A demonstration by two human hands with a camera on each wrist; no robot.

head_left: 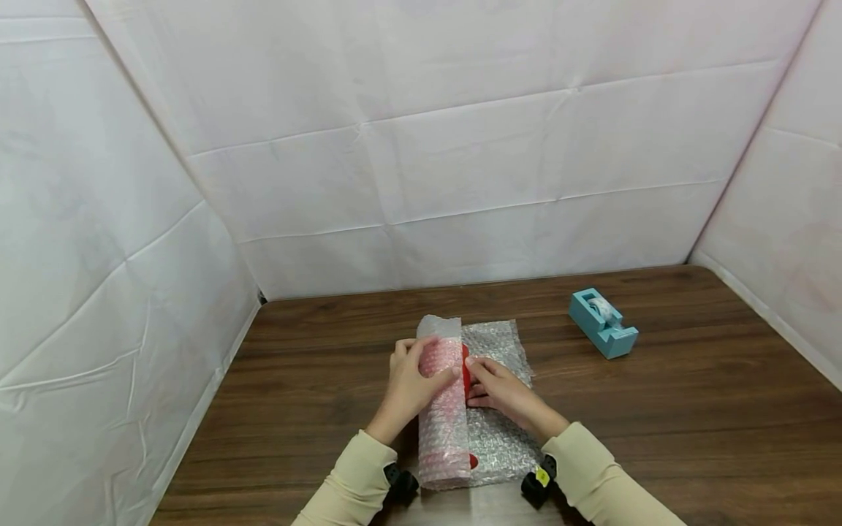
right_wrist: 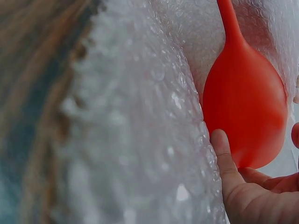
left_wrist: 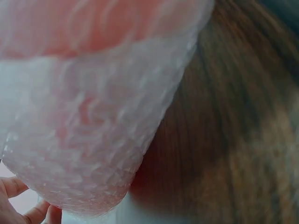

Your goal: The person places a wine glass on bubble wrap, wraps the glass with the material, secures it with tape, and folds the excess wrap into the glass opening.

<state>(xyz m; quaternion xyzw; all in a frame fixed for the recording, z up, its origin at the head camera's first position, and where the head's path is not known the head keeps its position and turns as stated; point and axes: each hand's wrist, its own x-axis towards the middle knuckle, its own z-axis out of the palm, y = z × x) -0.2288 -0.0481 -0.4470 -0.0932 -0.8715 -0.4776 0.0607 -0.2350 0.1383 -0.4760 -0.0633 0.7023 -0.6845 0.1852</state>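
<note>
A dark wood counter in a white-draped corner space.
Pale sheeting forms the back wall [head_left: 460, 168], the left wall [head_left: 85, 241] and the right wall [head_left: 796, 212], creased with long fold lines and faintly blotched with pink on the right; dark lines run down both corners. The counter [head_left: 296, 387] shows streaked brown grain, a rounded far-right corner and a pale sheen at its near edge under soft light.

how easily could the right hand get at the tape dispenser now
Probably easily: only bubble wrap and bare table lie between the right hand and the tape dispenser, though the hand would likely leave the red spoon first.
</note>
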